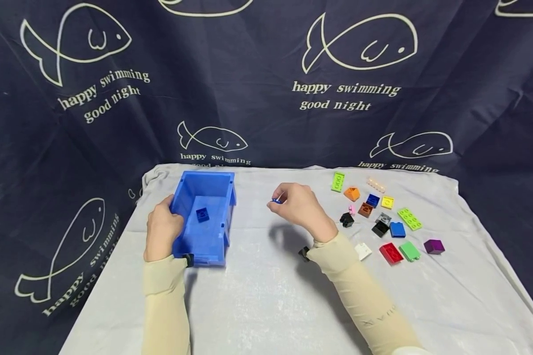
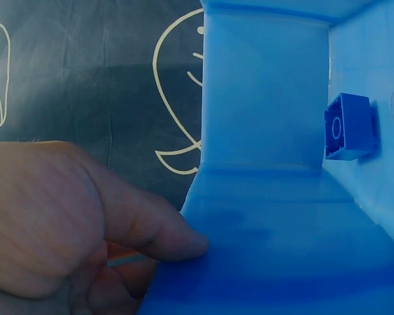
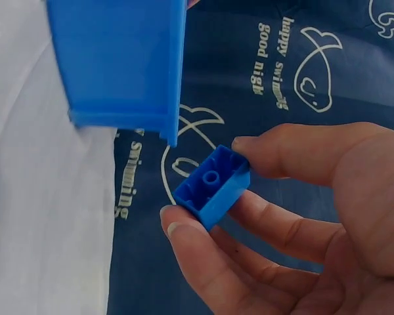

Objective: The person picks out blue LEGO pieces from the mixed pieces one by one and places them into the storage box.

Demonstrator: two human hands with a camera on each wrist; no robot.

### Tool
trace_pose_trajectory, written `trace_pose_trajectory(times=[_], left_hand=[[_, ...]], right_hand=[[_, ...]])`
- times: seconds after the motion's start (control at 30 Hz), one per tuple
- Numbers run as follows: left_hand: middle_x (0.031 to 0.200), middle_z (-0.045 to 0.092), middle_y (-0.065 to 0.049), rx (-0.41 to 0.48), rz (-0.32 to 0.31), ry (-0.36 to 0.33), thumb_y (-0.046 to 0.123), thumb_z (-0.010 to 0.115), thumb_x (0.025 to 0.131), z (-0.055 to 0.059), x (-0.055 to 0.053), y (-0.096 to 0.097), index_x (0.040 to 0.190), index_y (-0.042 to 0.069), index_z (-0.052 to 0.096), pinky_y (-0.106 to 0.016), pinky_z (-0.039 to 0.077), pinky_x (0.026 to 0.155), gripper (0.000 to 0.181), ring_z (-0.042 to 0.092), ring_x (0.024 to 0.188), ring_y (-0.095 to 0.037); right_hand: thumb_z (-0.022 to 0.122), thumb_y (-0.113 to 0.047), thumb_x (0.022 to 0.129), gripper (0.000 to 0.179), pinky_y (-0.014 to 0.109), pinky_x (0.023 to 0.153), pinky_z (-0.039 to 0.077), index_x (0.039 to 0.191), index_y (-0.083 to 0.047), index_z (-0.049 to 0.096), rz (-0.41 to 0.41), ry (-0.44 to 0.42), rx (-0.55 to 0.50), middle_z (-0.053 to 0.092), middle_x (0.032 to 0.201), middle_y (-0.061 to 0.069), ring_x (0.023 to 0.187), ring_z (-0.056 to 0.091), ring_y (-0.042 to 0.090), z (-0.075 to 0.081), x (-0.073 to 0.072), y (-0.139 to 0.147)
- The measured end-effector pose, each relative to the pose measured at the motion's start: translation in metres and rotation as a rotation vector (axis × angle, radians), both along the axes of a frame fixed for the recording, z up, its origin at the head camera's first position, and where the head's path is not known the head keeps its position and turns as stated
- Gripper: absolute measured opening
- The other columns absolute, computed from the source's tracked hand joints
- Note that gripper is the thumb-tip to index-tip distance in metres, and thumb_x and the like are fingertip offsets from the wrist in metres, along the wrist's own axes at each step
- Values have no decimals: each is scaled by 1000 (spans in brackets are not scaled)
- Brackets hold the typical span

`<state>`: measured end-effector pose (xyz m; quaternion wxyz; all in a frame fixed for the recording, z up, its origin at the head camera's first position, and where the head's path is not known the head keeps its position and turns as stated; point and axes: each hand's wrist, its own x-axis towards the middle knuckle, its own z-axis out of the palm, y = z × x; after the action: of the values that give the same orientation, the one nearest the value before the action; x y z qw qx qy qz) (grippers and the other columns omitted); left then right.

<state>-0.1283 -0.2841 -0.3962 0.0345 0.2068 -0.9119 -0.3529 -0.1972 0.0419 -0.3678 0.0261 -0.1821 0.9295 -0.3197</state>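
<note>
A blue plastic bin (image 1: 206, 259) stands on the left of the table, with one dark blue toy brick (image 1: 202, 214) lying inside on its floor. My left hand (image 1: 163, 228) grips the bin's left wall, the thumb over the rim on the inner face and the other fingers outside. Right of the bin, above the cloth, my right hand (image 1: 300, 207) pinches a blue toy brick (image 3: 213, 184) between thumb and fingertips. Its hollow underside with a central tube faces the right wrist camera.
Several loose toy bricks lie scattered on the right, among them a red brick (image 1: 391, 253), a purple brick (image 1: 434, 247), a yellow brick (image 1: 387, 202) and a white brick (image 1: 362, 251) beside the right sleeve. A dark fish-print curtain (image 1: 266, 88) hangs behind the white-covered table (image 1: 257, 310).
</note>
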Motion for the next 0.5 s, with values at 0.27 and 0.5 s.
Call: trace_pose_trajectory(times=[0.27, 0.5], left_hand=[[150, 50, -31, 8, 6, -5, 1, 37, 89, -1, 0, 0, 158, 4, 40, -64, 41, 110, 70, 50, 135, -51], [150, 50, -31, 7, 7, 1, 1, 37, 88, -2, 0, -1, 158, 3, 40, -64, 41, 110, 70, 50, 135, -50]], right_hand=[[79, -29, 84, 13, 34, 70, 51, 85, -19, 72, 56, 32, 0, 71, 76, -7, 72, 64, 15, 6, -5, -34], [80, -30, 85, 14, 31, 68, 51, 89, -17, 74, 124, 61, 26, 70, 74, -7, 69, 63, 12, 17, -9, -66]])
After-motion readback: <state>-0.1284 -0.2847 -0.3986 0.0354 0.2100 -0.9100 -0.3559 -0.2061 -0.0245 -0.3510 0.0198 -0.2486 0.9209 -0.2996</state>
